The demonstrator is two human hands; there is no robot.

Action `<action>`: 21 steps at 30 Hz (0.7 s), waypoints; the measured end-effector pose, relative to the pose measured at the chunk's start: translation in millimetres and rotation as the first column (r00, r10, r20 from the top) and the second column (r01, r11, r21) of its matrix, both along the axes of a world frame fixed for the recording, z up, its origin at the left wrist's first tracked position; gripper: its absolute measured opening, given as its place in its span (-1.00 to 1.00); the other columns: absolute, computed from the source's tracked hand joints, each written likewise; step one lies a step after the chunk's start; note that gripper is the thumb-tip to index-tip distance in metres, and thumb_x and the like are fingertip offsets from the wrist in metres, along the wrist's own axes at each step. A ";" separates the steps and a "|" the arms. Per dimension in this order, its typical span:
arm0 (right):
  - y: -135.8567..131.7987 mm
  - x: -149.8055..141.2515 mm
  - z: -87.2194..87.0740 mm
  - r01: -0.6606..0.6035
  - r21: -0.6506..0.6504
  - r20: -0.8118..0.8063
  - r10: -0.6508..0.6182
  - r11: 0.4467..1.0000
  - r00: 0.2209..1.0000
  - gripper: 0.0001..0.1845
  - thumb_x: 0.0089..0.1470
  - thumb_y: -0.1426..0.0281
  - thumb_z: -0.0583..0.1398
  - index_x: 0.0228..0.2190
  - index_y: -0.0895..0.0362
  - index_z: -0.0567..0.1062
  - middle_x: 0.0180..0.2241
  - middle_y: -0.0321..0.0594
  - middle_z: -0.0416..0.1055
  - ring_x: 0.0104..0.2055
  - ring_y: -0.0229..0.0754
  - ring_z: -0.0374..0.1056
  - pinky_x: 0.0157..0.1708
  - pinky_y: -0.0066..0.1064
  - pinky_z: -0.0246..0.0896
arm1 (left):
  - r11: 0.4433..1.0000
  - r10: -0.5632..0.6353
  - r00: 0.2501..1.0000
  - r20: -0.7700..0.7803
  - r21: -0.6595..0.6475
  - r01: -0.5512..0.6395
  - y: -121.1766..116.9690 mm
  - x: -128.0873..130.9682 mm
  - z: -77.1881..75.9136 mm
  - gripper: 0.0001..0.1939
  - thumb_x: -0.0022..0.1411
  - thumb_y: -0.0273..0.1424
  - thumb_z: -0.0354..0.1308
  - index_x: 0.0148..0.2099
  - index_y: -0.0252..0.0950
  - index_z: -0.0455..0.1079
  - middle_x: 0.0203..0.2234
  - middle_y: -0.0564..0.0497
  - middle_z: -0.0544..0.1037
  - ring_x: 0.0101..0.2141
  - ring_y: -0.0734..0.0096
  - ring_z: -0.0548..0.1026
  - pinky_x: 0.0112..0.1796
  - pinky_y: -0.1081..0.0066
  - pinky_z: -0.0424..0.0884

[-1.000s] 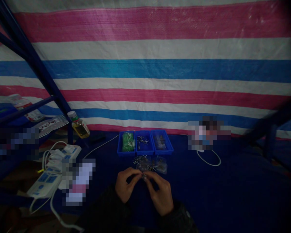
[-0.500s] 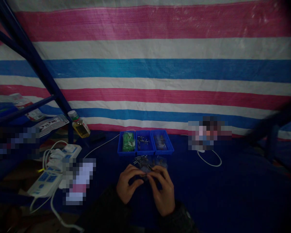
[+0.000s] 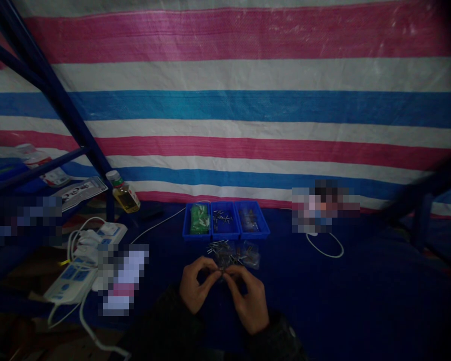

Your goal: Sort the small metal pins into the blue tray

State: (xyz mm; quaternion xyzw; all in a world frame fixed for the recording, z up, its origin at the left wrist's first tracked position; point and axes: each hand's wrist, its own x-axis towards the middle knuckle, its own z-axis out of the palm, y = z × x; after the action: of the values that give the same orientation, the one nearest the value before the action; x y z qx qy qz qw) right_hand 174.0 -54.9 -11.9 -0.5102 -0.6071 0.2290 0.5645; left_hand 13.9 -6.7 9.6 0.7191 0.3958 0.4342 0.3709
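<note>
My left hand (image 3: 197, 286) and my right hand (image 3: 248, 299) meet fingertip to fingertip above the blue surface, thumbs and forefingers pinched together. Between them is something small and dark, too dim to make out. Just beyond the fingers lies a loose heap of short metal pins (image 3: 218, 247) mixed with clear plastic. Beside it, to the right, rests a small clear plastic bag (image 3: 251, 255). Behind these stand three joined blue trays: the left tray (image 3: 186, 228) holds green packets, the middle tray (image 3: 225, 234) loose metal pins, and the right tray (image 3: 263, 226) clear bags.
On the left a white power strip (image 3: 65, 288) with plugs and cables lies near a blurred-out phone-like shape. A bottle of yellow liquid (image 3: 126, 195) leans by the blue metal frame (image 3: 73, 120). A white cable loop (image 3: 334, 255) lies right. Striped sheeting (image 3: 248, 105) hangs behind.
My right hand has drawn back slightly toward me and to the left, uncovering more of the pins and the clear bag. Both hands' fingertips now press closer together.
</note>
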 end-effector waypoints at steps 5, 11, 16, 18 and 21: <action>0.0 1.1 -1.0 0.009 0.046 0.010 -0.009 0.999 1.000 -0.82 0.31 0.35 0.16 -0.30 0.09 0.55 -0.39 -0.22 0.56 -0.40 -0.18 0.51 -0.35 -0.44 0.42 | 1.000 -0.011 1.000 0.002 -0.002 0.011 -0.9 -0.2 0.4 -0.89 0.32 -0.36 0.23 -0.22 -0.30 0.52 -0.38 -0.03 0.59 -0.36 0.32 0.56 -0.28 0.40 0.44; -0.2 3.6 1.4 0.029 0.047 0.025 -0.031 0.998 0.999 -0.78 0.31 0.39 0.14 -0.25 0.09 0.61 -0.28 -0.15 0.60 -0.28 -0.12 0.55 -0.23 -0.37 0.46 | 0.997 -0.071 0.997 -0.011 0.030 0.071 0.4 -2.1 1.7 -0.80 0.42 -0.38 0.11 -0.11 -0.26 0.57 -0.27 -0.10 0.60 -0.23 0.25 0.57 -0.16 0.33 0.46; -0.5 4.5 1.0 0.099 0.055 0.023 -0.101 0.994 0.995 -0.79 0.28 0.39 0.16 -0.24 0.09 0.63 -0.28 -0.15 0.63 -0.25 -0.07 0.58 -0.22 -0.33 0.51 | 0.989 -0.114 0.993 0.000 0.098 0.114 3.2 -2.0 0.0 -0.74 0.44 -0.37 0.07 -0.17 -0.25 0.60 -0.25 -0.14 0.64 -0.16 0.18 0.55 -0.11 0.23 0.46; -0.9 5.1 2.0 0.100 0.053 0.031 -0.102 0.994 0.994 -0.77 0.28 0.40 0.15 -0.19 0.08 0.63 -0.25 -0.14 0.63 -0.22 -0.06 0.59 -0.19 -0.31 0.52 | 0.987 -0.118 0.993 -0.004 0.113 0.118 5.0 -2.2 -1.8 -0.72 0.45 -0.38 0.04 -0.15 -0.24 0.61 -0.22 -0.15 0.65 -0.13 0.15 0.55 -0.08 0.20 0.46; -1.1 5.7 2.8 0.056 0.043 0.050 -0.058 0.998 0.997 -0.71 0.31 0.42 0.11 -0.10 0.07 0.62 -0.19 -0.13 0.63 -0.17 -0.05 0.59 -0.16 -0.30 0.52 | 0.990 -0.084 0.996 0.007 0.114 0.083 7.4 -3.2 -5.4 -0.74 0.44 -0.40 0.06 -0.13 -0.22 0.61 -0.20 -0.14 0.66 -0.13 0.17 0.55 -0.09 0.21 0.46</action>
State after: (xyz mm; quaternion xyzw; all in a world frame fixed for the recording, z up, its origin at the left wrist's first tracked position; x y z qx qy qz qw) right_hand 179.8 -56.0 -9.1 -0.5212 -0.6111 0.1872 0.5656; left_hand 10.7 0.6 4.2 0.7526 0.3376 0.4444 0.3495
